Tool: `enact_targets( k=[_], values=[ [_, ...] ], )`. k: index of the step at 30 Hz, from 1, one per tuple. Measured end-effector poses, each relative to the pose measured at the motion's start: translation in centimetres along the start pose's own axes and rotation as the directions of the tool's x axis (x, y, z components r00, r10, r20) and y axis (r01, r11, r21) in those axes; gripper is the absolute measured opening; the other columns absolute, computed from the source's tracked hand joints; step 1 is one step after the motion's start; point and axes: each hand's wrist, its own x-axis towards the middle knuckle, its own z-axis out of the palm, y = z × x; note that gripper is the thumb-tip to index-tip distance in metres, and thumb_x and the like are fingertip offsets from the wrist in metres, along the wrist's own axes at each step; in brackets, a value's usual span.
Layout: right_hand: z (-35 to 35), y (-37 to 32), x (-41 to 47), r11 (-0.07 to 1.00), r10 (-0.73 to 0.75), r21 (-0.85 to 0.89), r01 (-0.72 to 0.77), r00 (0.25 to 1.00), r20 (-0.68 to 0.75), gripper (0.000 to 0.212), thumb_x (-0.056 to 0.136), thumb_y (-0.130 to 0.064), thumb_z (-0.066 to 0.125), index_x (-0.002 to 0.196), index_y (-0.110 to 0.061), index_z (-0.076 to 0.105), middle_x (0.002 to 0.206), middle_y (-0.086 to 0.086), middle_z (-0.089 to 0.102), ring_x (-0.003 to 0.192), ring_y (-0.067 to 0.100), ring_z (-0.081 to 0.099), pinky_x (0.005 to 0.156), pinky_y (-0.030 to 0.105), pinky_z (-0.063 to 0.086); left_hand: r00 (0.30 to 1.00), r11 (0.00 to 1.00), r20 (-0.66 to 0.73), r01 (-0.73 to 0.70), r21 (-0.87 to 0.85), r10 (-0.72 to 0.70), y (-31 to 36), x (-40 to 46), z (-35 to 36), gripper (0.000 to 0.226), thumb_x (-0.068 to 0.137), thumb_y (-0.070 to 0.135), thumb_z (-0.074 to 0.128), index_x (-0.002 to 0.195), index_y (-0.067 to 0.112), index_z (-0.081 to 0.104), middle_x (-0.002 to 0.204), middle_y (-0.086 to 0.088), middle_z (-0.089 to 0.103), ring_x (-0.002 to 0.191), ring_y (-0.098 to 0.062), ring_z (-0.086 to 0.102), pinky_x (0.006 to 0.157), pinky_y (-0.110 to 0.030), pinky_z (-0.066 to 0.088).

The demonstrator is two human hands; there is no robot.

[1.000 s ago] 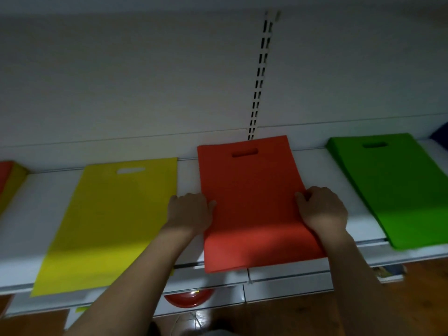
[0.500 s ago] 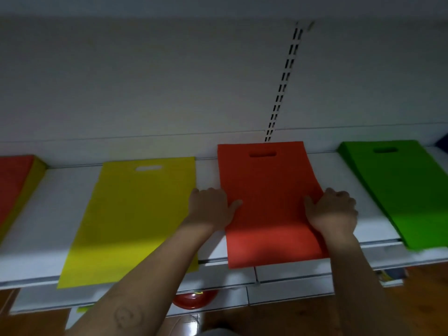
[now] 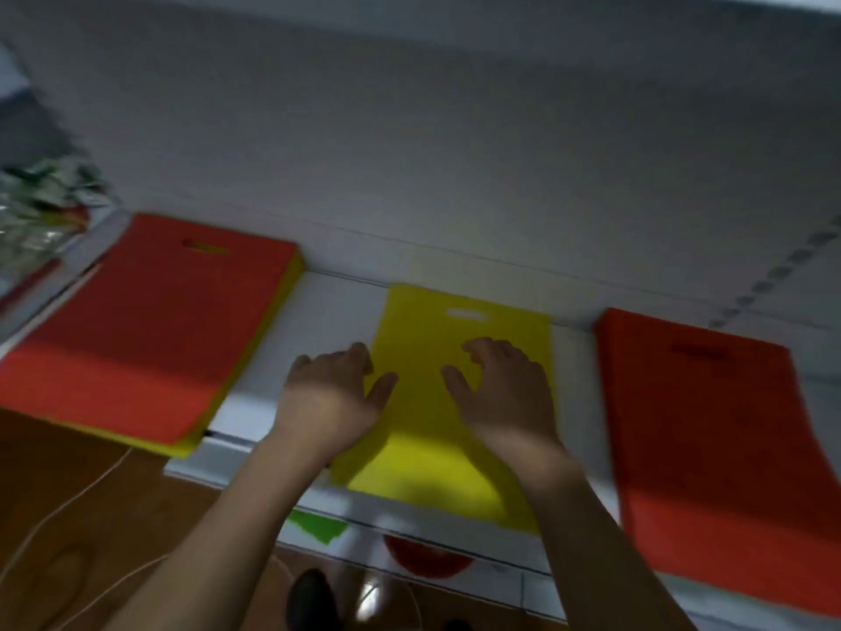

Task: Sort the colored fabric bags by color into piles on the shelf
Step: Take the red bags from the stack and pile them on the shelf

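A: Where are the bags?

B: All lie flat on the white shelf (image 3: 575, 357). The yellow bag (image 3: 423, 416) sits at the centre of the frame, its cut-out handle toward the back wall and its near end hanging over the shelf's front edge. At right lies a red bag (image 3: 710, 430). At left is a mixed pile (image 3: 150, 330), red on top with yellow edges showing beneath it.

A: And the hands?

B: Both are over the yellow bag. The left hand (image 3: 334, 387) is at the bag's left edge, fingers loosely bent, thumb lying out over the yellow. The right hand (image 3: 500, 384) is over the bag's right half, fingers spread and bent, thumb out to the left. Neither has hold of anything; motion blur hides whether they touch the fabric.

A: Anything else?

B: Blurred packets (image 3: 41, 207) at upper left, a green scrap (image 3: 318, 526) below the shelf.
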Motion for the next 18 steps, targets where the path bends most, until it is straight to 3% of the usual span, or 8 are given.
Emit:
enact_targets(
  k=[2, 8, 13, 18],
  values=[
    [2.3, -4.4, 1.1, 0.997, -0.072, 0.002, 0.072, 0.996, 0.055, 0.040, 0.091, -0.049, 0.050, 0.122, -0.023, 0.056, 0.118, 0.000, 0.060, 0.113, 0.023, 0.054, 0.092, 0.036, 0.037, 0.997, 0.998, -0.052, 0.066, 0.006, -0.066, -5.2, -1.0, -1.4, 0.043, 0.082, 0.053, 0.046, 0.073, 0.013, 0.061, 0.049, -0.006, 0.058, 0.050, -0.026, 0.063, 0.055, -0.032, 0.045],
    [8.3, -14.9, 3.5, 0.987, -0.160, 0.058, 0.152, 0.971, 0.179, 0.038, 0.092, -0.050, 0.051, 0.119, -0.025, 0.057, 0.114, -0.001, 0.062, 0.106, 0.021, 0.058, 0.092, 0.034, 0.042, 0.945, 0.944, -0.057, 0.325, 0.057, -0.322, -16.2, -2.4, -5.4, 0.035, 0.092, 0.049, 0.050, 0.092, 0.015, 0.055, 0.080, -0.016, 0.068, 0.084, -0.035, 0.064, 0.068, -0.037, 0.039],
    [11.2, -19.8, 4.9, 0.988, -0.125, -0.059, 0.143, 0.964, 0.233, 0.041, 0.092, -0.056, 0.045, 0.107, -0.022, 0.062, 0.108, -0.001, 0.066, 0.103, 0.024, 0.060, 0.086, 0.031, 0.043, 0.897, 0.888, -0.075, 0.442, 0.125, -0.436, -23.7, -3.6, -6.7, 0.040, 0.093, 0.052, 0.048, 0.097, 0.012, 0.050, 0.090, -0.012, 0.066, 0.090, -0.034, 0.063, 0.078, -0.040, 0.043],
    [13.4, -22.3, 5.5, 0.990, 0.034, -0.139, -0.003, 0.975, 0.222, 0.065, 0.085, -0.074, 0.034, 0.093, -0.018, 0.066, 0.095, 0.006, 0.069, 0.094, 0.027, 0.064, 0.078, 0.033, 0.047, 0.856, 0.825, -0.038, 0.508, 0.248, -0.516, -28.6, -2.9, -7.2, 0.045, 0.092, 0.055, 0.047, 0.096, 0.011, 0.052, 0.099, -0.011, 0.063, 0.095, -0.031, 0.061, 0.083, -0.041, 0.045]
  ],
)
